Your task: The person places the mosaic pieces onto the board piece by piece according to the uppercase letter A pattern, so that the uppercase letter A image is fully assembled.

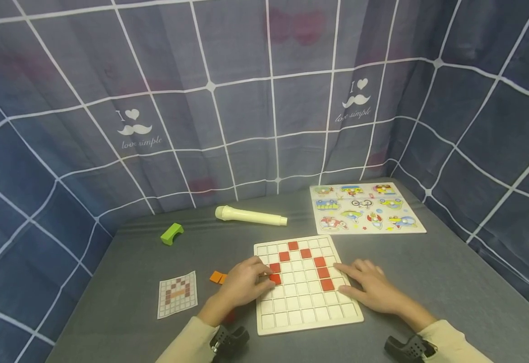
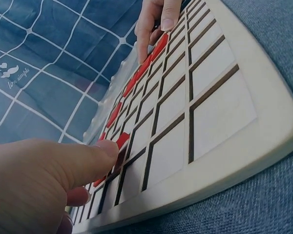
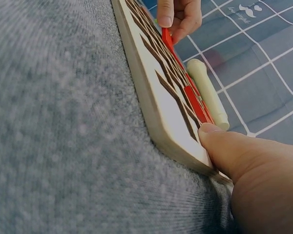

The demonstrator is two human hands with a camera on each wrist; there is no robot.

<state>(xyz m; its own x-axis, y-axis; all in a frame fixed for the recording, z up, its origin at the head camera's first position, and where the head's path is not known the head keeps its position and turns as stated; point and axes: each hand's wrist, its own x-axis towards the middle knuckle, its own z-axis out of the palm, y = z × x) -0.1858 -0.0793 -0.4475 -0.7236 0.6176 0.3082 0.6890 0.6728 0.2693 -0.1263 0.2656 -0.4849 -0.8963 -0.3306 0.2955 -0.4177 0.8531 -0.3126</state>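
Grid board (image 1: 306, 301), pale, lies flat on the grey table (image 1: 123, 302) in front of the person. Head view: L hand (image 1: 243, 281) is at the board's L side, thumb & forefinger pinching a red tile (image 1: 275, 279), the lowest on that side. R hand (image 1: 375, 287) rests on the board's R edge, thumb & forefinger spread apart, no tile held. Other red tiles (image 1: 323, 273) sit in cells, making an arch w/ its peak in the top row. Orange tiles (image 1: 216, 277) lie just beside the L hand, partly hidden; pattern card (image 1: 177, 295) is farther L. Green block (image 1: 172, 234) lies toward the back L, cream mic (image 1: 251, 216) behind the board, picture puzzle (image 1: 367, 208) at back R near the checked curtain (image 1: 246, 101).

L wrist view: L thumb is on the pinched tile, which sits tilted at its cell. R fingertips are across the board, by the red tiles on that side.

R wrist view: R thumb rests on the board's edge; can't tell from here how the other R fingers lie. Across the board, L hand pinches the tilted tile. Mic shows beyond.
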